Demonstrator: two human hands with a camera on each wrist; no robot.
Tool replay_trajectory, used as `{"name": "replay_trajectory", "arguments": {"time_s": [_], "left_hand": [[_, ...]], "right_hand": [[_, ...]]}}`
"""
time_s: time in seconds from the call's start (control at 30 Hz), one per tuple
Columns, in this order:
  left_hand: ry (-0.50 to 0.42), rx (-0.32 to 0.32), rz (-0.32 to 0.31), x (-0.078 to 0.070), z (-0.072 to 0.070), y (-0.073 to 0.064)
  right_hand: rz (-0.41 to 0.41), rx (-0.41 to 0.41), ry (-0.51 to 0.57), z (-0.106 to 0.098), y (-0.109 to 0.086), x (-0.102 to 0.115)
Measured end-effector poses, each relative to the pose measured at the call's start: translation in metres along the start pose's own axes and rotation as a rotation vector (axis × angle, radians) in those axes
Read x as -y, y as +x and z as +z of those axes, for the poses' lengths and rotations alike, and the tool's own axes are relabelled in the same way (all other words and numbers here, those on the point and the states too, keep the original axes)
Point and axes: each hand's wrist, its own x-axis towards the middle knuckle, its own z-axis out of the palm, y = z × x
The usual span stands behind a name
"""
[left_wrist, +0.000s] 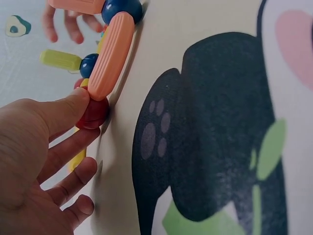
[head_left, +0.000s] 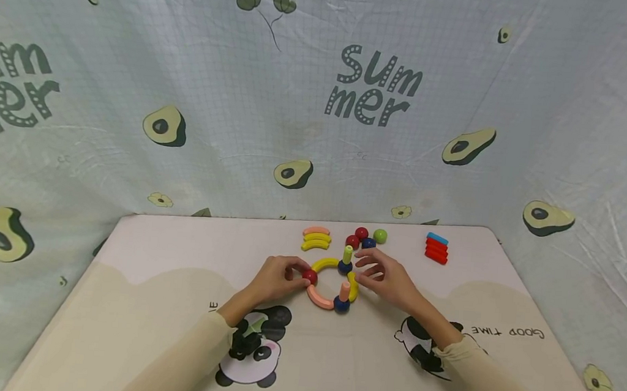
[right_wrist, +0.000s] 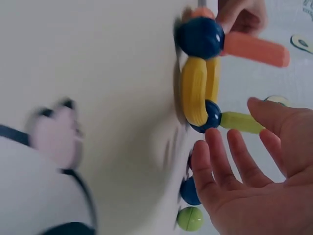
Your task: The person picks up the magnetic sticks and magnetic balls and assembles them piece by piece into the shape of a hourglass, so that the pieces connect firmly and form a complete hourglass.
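On the table lies a ring of curved rods and balls. My left hand [head_left: 280,279] pinches its red ball [left_wrist: 94,113] between thumb and fingers. A curved orange rod [left_wrist: 111,56] and a curved yellow rod [head_left: 323,264] meet at that ball. Two blue balls [head_left: 341,305] sit in the ring, one bearing an upright orange stick [right_wrist: 257,49], the other a light green stick [right_wrist: 240,122]. Another curved yellow rod [right_wrist: 194,90] joins these blue balls. My right hand [head_left: 387,279] is beside the green stick, its fingers loosely spread with nothing between them.
Behind the ring lie yellow and orange curved rods [head_left: 317,237] and a group of red, blue and green balls [head_left: 379,236]. Farther right is a stack of red sticks [head_left: 436,252] with a blue stick [head_left: 438,238]. A patterned curtain [head_left: 227,170] hangs behind the table.
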Motion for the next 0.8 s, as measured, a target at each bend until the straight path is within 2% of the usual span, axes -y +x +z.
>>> {"name": "replay_trajectory", "arguments": {"time_s": [0.13,0.23,0.53,0.8], "left_hand": [[-0.003,-0.001,0.0,0.0,-0.001,-0.002],[-0.006,-0.004,0.006,-0.001,-0.001,-0.003],[-0.005,-0.022,0.032,-0.002,0.0,-0.005],[-0.012,-0.019,0.042,-0.002,0.0,-0.009]], "right_hand": [[-0.024,0.088,0.001,0.003,-0.013,-0.001],[-0.036,0.124,-0.009,0.008,-0.02,-0.002],[0.005,0.11,-0.077,0.023,-0.024,0.001],[-0.026,0.105,-0.132,0.023,-0.025,0.001]]}}
